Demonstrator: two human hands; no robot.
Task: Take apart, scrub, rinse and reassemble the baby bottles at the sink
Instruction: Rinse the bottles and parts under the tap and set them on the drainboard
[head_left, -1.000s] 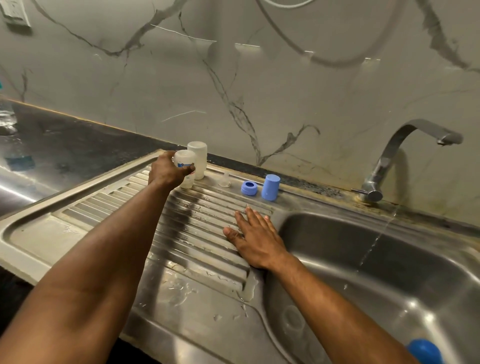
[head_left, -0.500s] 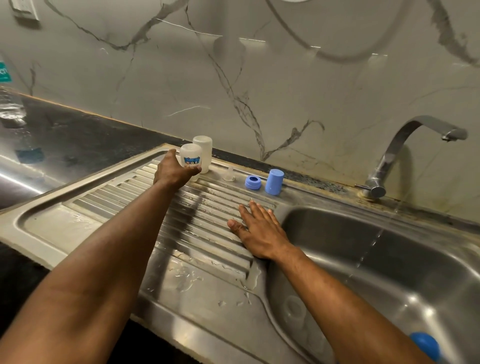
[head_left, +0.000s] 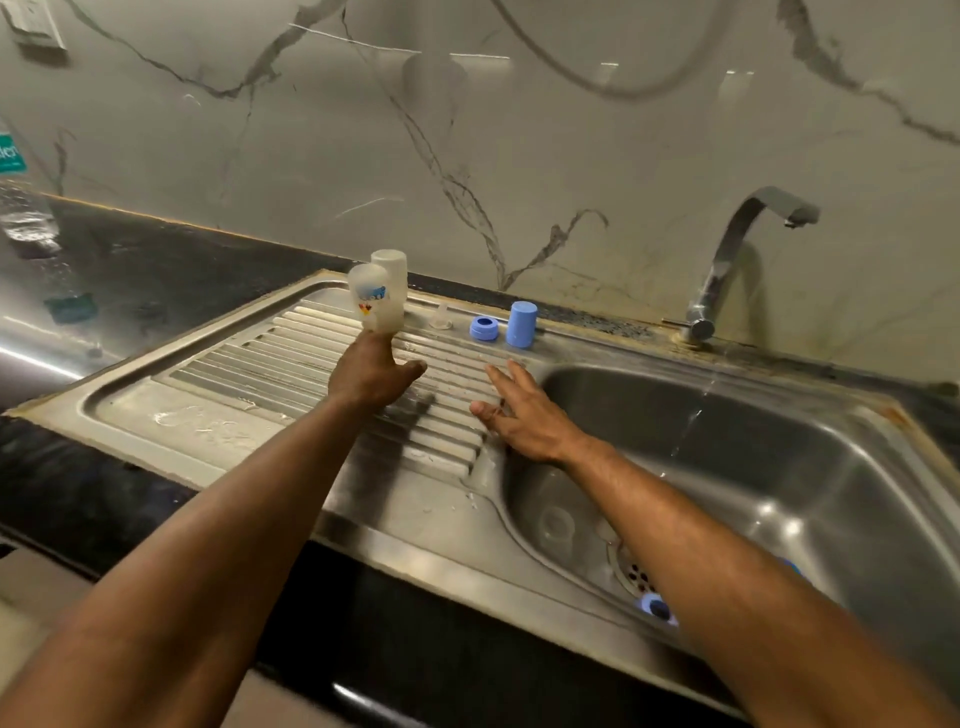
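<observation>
Upside down, two clear bottles (head_left: 378, 300) stood together at the drainboard's (head_left: 249, 358) back edge. Just below them the left hand (head_left: 371, 371) hovered with fingers loosely spread, gripping nothing. Beside it the right hand (head_left: 524, 415) lay flat and open on the ribs by the basin (head_left: 779, 467). Farther right stood a small teat (head_left: 441, 317), blue ring (head_left: 484, 328) and blue cap (head_left: 521, 324). Water trickled from the tap (head_left: 737, 249).
</observation>
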